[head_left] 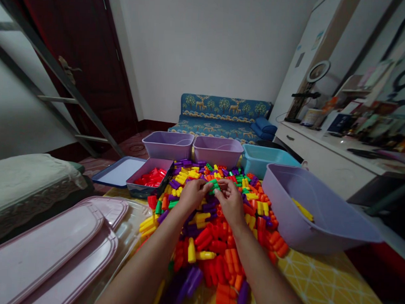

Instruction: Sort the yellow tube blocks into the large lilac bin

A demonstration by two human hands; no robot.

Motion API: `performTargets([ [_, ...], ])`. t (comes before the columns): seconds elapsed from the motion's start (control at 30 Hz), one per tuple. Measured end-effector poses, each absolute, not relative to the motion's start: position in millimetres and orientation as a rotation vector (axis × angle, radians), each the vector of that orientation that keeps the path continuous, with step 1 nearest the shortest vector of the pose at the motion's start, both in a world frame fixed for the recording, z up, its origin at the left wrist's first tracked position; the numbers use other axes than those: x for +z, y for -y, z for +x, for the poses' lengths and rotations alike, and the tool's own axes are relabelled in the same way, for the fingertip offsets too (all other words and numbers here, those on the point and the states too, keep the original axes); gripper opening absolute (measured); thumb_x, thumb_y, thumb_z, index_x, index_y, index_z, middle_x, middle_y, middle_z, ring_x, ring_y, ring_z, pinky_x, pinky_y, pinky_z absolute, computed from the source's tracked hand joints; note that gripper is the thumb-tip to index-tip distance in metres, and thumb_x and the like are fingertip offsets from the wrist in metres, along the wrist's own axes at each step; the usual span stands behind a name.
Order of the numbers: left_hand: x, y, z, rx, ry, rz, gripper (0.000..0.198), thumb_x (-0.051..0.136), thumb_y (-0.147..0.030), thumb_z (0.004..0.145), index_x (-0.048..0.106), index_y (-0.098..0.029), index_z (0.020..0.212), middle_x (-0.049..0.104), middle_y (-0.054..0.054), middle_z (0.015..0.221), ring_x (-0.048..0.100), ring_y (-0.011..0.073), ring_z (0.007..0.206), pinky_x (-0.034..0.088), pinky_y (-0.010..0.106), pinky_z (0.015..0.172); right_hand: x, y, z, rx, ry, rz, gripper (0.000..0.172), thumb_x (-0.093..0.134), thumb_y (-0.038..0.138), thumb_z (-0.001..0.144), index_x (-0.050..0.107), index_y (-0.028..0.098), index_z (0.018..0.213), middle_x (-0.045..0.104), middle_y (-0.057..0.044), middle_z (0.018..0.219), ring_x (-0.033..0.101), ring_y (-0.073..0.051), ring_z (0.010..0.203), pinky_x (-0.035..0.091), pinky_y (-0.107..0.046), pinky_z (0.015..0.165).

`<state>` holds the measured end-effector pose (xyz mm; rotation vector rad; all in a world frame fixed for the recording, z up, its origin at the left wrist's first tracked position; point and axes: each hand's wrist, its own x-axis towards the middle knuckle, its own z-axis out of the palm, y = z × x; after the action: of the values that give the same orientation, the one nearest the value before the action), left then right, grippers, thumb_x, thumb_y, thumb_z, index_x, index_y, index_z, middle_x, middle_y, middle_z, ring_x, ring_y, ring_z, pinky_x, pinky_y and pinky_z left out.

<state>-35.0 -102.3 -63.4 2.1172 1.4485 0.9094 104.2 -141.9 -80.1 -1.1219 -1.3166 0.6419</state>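
Observation:
A green plastic piece is pinched between both hands above the middle of a wide heap of plastic pieces in red, orange, yellow, purple and green. My left hand grips its left side, and my right hand closes on its right side. A dark-sided box left of the heap holds red pieces. The large purple bin at the right has a yellow piece inside.
Two purple bins and a blue bin stand behind the heap. Pale pink lids lie at the left, with a shallow tray beyond. Yellow patterned cloth covers the table. A cabinet stands at the right.

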Motion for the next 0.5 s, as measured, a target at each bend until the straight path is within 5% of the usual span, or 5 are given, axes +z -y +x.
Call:
performTargets([
  [0.13, -58.6, 83.6, -23.8, 1.027, -1.413, 2.132, 0.028, 0.061, -0.035, 0.082, 0.070, -0.018, 0.103, 0.069, 0.003, 0.083, 0.060, 0.0149, 0.074, 0.042, 0.023, 0.066, -82.0, 139.5, 105.6, 0.642, 1.182, -1.147, 0.019, 0.063, 0.031, 0.074, 0.054, 0.020, 0.087, 0.062, -0.001, 0.080, 0.065, -0.017, 0.067, 0.055, -0.031, 0.066],
  [0.2, -61.3, 77.4, -18.6, 1.044, -1.357, 2.178, 0.029, 0.060, -0.036, 0.083, 0.070, -0.019, 0.105, 0.071, 0.005, 0.097, 0.063, 0.0171, 0.087, 0.046, 0.025, 0.075, -80.8, 139.7, 106.5, 0.654, 1.123, -1.149, 0.020, 0.064, 0.031, 0.074, 0.053, 0.020, 0.087, 0.061, 0.000, 0.077, 0.065, -0.016, 0.063, 0.055, -0.029, 0.062],
  [0.3, -66.5, 75.6, -14.7, 1.012, -1.312, 2.196, 0.032, 0.054, -0.041, 0.088, 0.072, -0.021, 0.104, 0.071, 0.005, 0.107, 0.064, 0.0191, 0.098, 0.047, 0.027, 0.085, -78.3, 141.0, 107.7, 0.641, 1.077, -1.168, 0.022, 0.061, 0.031, 0.076, 0.057, 0.019, 0.094, 0.062, 0.001, 0.074, 0.063, -0.014, 0.056, 0.053, -0.027, 0.057],
  [0.5, -70.0, 82.8, -17.6, 0.940, -1.275, 2.242, 0.049, 0.032, -0.050, 0.096, 0.054, -0.027, 0.133, 0.056, 0.002, 0.136, 0.050, 0.0189, 0.126, 0.040, 0.031, 0.104, -74.6, 141.0, 111.2, 0.786, 1.031, -1.193, 0.031, 0.056, 0.035, 0.077, 0.070, 0.019, 0.100, 0.071, -0.005, 0.090, 0.065, -0.015, 0.062, 0.054, -0.027, 0.057],
])
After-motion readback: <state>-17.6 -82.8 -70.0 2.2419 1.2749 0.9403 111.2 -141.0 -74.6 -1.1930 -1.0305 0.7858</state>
